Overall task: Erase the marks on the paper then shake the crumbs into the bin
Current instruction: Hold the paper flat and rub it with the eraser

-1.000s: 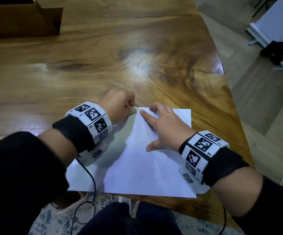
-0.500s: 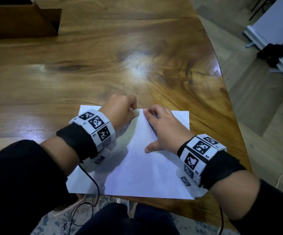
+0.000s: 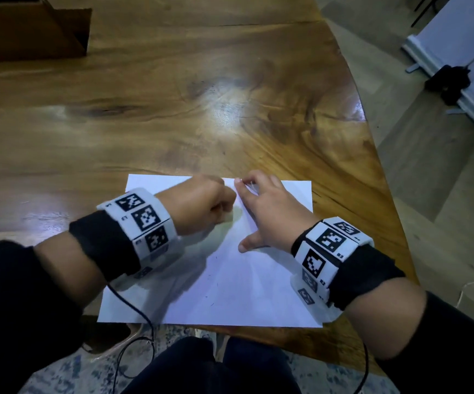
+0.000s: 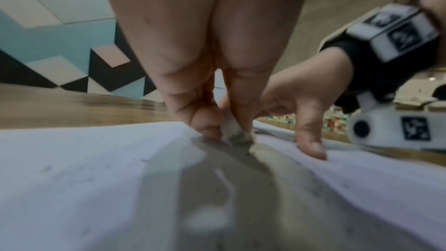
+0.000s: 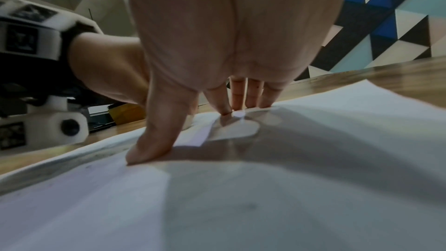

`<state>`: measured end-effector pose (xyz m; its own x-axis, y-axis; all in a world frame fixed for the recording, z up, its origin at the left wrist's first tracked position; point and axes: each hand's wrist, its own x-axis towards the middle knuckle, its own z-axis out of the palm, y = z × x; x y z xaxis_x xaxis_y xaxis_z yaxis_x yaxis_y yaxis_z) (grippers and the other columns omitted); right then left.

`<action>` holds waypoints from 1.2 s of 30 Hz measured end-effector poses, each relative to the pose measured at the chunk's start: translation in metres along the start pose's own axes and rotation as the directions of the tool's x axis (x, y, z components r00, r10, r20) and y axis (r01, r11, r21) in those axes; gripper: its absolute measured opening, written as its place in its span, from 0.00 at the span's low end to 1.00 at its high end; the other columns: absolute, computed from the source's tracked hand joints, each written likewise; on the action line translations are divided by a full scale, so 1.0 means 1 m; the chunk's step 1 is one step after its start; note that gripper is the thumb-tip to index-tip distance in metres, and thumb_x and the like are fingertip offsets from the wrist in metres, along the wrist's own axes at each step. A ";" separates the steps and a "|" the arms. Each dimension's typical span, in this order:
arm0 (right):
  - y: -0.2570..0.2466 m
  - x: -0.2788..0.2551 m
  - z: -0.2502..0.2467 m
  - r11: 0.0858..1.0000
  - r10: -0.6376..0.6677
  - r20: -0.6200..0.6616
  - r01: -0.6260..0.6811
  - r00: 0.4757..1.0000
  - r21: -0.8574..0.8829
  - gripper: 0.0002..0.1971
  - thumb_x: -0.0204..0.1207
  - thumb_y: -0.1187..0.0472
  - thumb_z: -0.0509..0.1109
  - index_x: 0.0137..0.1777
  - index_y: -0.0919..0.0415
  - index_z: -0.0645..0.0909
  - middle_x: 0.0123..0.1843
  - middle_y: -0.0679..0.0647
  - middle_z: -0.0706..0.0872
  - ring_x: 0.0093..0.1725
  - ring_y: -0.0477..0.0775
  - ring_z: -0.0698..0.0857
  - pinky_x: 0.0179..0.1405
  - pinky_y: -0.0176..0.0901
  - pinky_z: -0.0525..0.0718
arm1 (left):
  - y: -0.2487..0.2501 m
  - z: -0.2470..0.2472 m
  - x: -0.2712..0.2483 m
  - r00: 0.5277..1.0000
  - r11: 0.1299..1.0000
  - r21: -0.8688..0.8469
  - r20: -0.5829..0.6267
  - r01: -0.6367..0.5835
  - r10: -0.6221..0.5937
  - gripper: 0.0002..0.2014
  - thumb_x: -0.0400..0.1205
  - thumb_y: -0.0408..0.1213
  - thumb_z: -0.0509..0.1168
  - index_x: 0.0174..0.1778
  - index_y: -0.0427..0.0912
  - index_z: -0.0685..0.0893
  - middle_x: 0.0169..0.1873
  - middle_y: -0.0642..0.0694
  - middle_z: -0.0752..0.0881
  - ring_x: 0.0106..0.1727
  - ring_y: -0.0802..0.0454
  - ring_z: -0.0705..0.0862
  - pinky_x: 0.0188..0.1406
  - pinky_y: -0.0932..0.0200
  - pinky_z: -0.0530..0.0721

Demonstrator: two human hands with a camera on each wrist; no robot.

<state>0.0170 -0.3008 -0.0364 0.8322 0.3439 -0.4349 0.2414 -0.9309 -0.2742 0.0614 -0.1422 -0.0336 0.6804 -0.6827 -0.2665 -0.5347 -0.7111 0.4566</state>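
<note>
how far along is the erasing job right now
Midway through erasing. The left hand pinches the eraser and presses it on the paper near its far edge, while the right hand presses the sheet flat. Small dark specks still dot the paper. Shaking crumbs into a bin is not yet begun.

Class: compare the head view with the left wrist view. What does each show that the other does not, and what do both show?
Head view only: the whole sheet of paper on the wooden table, a brown box at the far left corner, and the floor.
Left wrist view only: the eraser pinched in the left hand and pressed on the paper.
Both: the right hand pressing the paper flat, and both wristbands.
</note>
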 end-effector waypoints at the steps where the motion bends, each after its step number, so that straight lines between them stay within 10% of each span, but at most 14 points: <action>1: 0.000 0.000 0.000 1.000 -0.001 0.002 0.001 1.000 -0.003 0.58 0.62 0.41 0.79 0.84 0.59 0.46 0.78 0.53 0.53 0.76 0.56 0.55 0.75 0.47 0.66 | -0.001 -0.002 0.000 0.999 1.000 0.007 0.032 0.004 -0.004 0.04 0.74 0.33 0.67 0.43 0.40 0.84 0.36 0.49 0.74 0.38 0.50 0.73 0.38 0.62 0.66; 7: 0.000 0.000 0.000 1.000 -0.005 0.003 0.005 1.000 -0.013 0.58 0.62 0.40 0.79 0.84 0.59 0.47 0.76 0.53 0.55 0.75 0.55 0.57 0.75 0.46 0.65 | -0.004 -0.006 0.018 0.977 0.995 -0.020 -0.189 0.097 -0.099 0.03 0.75 0.33 0.67 0.42 0.39 0.82 0.36 0.47 0.74 0.37 0.46 0.73 0.39 0.58 0.71; 14: 0.000 -0.001 -0.001 1.000 -0.009 0.013 0.008 1.000 0.003 0.58 0.63 0.41 0.79 0.84 0.59 0.45 0.79 0.53 0.52 0.77 0.56 0.55 0.76 0.45 0.65 | 0.001 0.007 -0.030 0.997 0.996 -0.088 0.076 0.015 -0.008 0.04 0.75 0.39 0.68 0.39 0.43 0.83 0.34 0.50 0.76 0.37 0.50 0.76 0.35 0.62 0.69; 19: 0.003 -0.003 0.000 0.999 -0.028 0.002 0.027 1.000 0.035 0.57 0.64 0.41 0.78 0.84 0.55 0.45 0.80 0.52 0.51 0.77 0.54 0.53 0.77 0.41 0.61 | -0.012 -0.011 -0.007 0.932 0.952 -0.215 -0.242 0.219 -0.269 0.09 0.72 0.41 0.72 0.46 0.42 0.85 0.27 0.51 0.80 0.32 0.52 0.77 0.30 0.64 0.70; 24: 0.003 -0.002 0.000 0.998 -0.024 -0.006 0.024 1.000 0.065 0.57 0.63 0.43 0.80 0.84 0.53 0.46 0.79 0.52 0.53 0.77 0.53 0.54 0.75 0.39 0.59 | -0.005 -0.002 0.005 0.903 0.945 -0.178 -0.292 0.274 -0.317 0.07 0.74 0.38 0.69 0.44 0.40 0.84 0.31 0.47 0.79 0.34 0.49 0.75 0.38 0.62 0.69; 30: 0.002 -0.002 0.000 0.999 -0.014 0.008 0.014 1.000 0.035 0.57 0.64 0.42 0.79 0.84 0.54 0.44 0.80 0.53 0.51 0.77 0.54 0.53 0.77 0.42 0.60 | -0.006 -0.005 -0.006 0.993 0.989 -0.090 -0.013 0.117 -0.119 0.02 0.72 0.36 0.71 0.38 0.44 0.84 0.31 0.49 0.80 0.36 0.49 0.77 0.31 0.64 0.69; 36: 0.001 -0.001 0.001 1.000 -0.009 0.002 0.009 1.000 0.016 0.57 0.64 0.42 0.79 0.84 0.54 0.45 0.79 0.54 0.52 0.77 0.55 0.54 0.77 0.43 0.61 | 0.003 0.000 0.007 0.967 0.989 -0.075 -0.211 0.128 -0.141 0.04 0.74 0.34 0.68 0.43 0.38 0.82 0.36 0.47 0.76 0.37 0.48 0.74 0.38 0.61 0.68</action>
<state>0.0162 -0.3016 -0.0369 0.8291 0.3529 -0.4337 0.2410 -0.9255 -0.2924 0.0642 -0.1491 -0.0336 0.8394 -0.5243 -0.1432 -0.4039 -0.7781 0.4811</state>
